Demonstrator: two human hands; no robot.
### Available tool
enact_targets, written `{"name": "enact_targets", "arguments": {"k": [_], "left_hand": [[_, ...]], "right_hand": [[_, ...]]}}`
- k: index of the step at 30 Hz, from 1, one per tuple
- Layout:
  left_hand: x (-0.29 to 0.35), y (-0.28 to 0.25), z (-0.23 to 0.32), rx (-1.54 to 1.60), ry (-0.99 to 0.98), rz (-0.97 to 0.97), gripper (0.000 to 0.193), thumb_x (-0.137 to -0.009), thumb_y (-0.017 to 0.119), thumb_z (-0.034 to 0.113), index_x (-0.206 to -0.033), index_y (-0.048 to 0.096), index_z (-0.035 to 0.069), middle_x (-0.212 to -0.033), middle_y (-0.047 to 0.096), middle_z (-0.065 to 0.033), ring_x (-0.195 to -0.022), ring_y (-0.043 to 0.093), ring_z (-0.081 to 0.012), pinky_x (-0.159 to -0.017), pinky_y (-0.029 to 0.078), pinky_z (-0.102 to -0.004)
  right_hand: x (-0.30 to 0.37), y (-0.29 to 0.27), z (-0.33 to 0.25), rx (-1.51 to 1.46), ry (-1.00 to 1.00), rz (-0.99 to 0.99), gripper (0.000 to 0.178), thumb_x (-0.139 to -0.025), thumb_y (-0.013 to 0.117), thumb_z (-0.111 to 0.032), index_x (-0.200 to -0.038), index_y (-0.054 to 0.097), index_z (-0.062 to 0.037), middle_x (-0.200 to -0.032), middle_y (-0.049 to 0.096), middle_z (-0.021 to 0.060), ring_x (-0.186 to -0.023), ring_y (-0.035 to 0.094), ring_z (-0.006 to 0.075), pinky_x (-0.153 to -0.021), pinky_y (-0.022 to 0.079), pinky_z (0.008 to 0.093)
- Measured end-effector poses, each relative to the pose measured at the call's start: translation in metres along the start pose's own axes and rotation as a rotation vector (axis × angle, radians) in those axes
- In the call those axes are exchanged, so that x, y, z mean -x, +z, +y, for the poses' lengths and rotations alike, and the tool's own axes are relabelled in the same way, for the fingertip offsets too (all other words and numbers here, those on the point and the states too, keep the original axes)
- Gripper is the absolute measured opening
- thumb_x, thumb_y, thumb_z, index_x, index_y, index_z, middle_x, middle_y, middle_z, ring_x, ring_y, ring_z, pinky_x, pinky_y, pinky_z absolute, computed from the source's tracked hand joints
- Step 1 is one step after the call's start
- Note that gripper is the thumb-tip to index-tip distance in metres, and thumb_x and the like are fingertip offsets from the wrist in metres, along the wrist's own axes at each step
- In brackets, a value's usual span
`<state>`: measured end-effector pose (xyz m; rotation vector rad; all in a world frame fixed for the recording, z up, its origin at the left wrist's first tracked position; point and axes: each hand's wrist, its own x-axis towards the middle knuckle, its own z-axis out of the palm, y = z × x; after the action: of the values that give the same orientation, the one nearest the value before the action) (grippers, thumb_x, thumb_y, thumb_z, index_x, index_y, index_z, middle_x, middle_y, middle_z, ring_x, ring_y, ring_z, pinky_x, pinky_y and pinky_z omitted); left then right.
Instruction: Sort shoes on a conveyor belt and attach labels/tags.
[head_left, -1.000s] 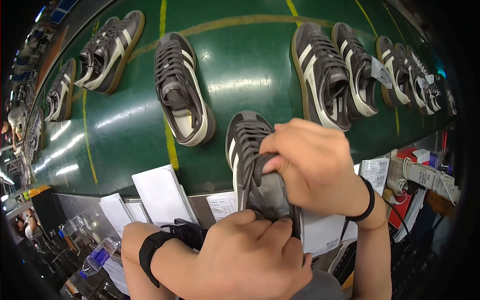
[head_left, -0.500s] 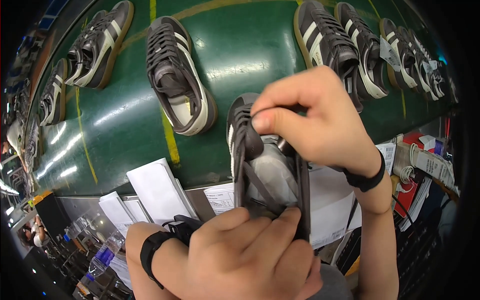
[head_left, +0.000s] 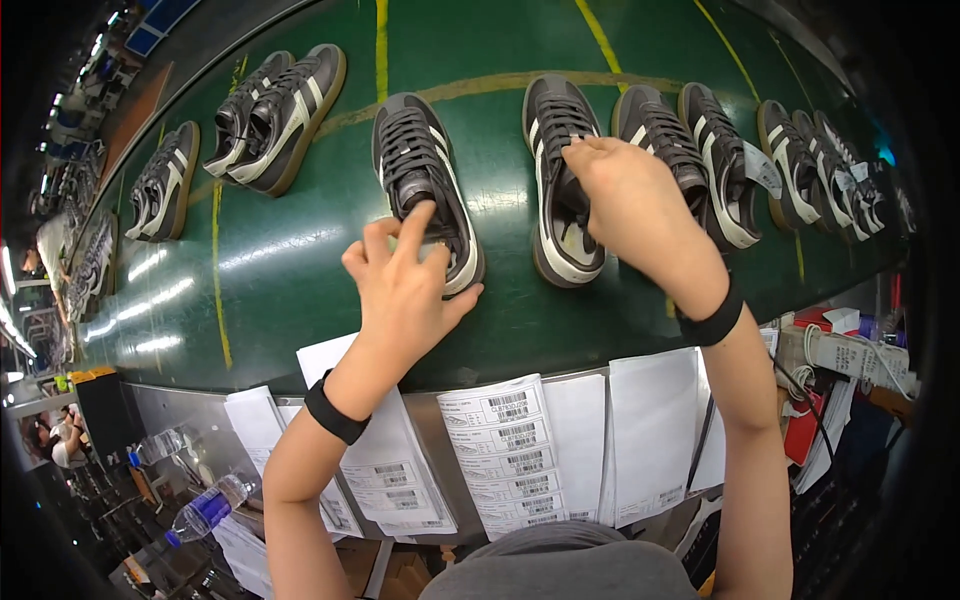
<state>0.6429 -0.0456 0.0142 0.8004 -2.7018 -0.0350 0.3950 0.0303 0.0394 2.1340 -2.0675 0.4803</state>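
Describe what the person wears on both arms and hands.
Both forearms are bare, with no sleeves and no gloves. The left hand and the right hand are uncovered. Each wrist carries a plain black band: the left band and the right band. No rings or markings show.

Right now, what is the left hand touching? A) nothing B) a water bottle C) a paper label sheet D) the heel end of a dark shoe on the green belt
D: the left hand rests its fingers on the heel of the dark shoe lying on the belt.
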Motion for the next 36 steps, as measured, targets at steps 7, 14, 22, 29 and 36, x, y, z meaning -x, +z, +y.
{"name": "enact_targets", "arguments": {"k": [7,14,22,29,36], "left_hand": [[0.000,-0.084,0.046,0.434,0.140,-0.489,0.027,-0.063,0.078,0.027,-0.066,0.063,0.005,-0.079,0.066,-0.0086,-0.067,0.060,-0.0264,-0.066,0.042,-0.0371],[0.023,-0.143,0.073,0.717,0.332,-0.613,0.026,-0.058,0.074,0.025,-0.061,0.058,0.005,-0.078,0.066,-0.0095,-0.056,0.051,-0.0182,-0.055,0.037,-0.0312],[0.037,-0.106,0.067,0.651,0.376,-0.395,0.024,-0.056,0.073,0.023,-0.062,0.058,0.006,-0.087,0.067,-0.0145,-0.056,0.053,-0.0191,-0.049,0.037,-0.0325],[0.026,-0.127,0.080,0.530,0.148,-0.371,0.029,-0.053,0.075,0.019,-0.074,0.062,0.005,-0.106,0.068,-0.0190,-0.070,0.057,-0.0246,-0.057,0.039,-0.0339],[0.070,-0.114,0.051,0.528,-0.088,-0.486,0.046,-0.080,0.070,0.009,-0.122,0.056,-0.005,-0.122,0.061,-0.0279,-0.103,0.061,-0.0423,-0.090,0.050,-0.0460]], "right_hand": [[0.022,-0.025,-0.085,-0.483,0.030,0.079,0.040,-0.078,0.074,-0.016,-0.111,0.060,0.0002,-0.116,0.061,0.0190,-0.111,0.056,0.0351,-0.093,0.049,0.0418],[0.037,-0.047,-0.111,-0.593,-0.072,-0.022,0.025,-0.065,0.067,0.006,-0.090,0.064,0.0021,-0.080,0.065,0.0134,-0.069,0.064,0.0306,-0.069,0.056,0.0375],[0.010,-0.022,-0.084,-1.068,0.409,-0.405,0.008,-0.086,0.061,0.003,-0.085,0.068,0.0064,-0.071,0.068,0.0071,-0.068,0.057,0.0062,-0.061,0.045,0.0225],[-0.001,-0.029,-0.084,-0.675,0.055,0.219,0.004,-0.084,0.067,0.000,-0.083,0.070,0.0029,-0.074,0.071,0.0067,-0.062,0.060,0.0086,-0.060,0.048,0.0229],[0.068,-0.040,-0.102,-0.318,0.109,0.045,0.023,-0.083,0.073,-0.021,-0.095,0.065,-0.0043,-0.082,0.065,0.0107,-0.078,0.064,0.0294,-0.066,0.053,0.0392]]}}
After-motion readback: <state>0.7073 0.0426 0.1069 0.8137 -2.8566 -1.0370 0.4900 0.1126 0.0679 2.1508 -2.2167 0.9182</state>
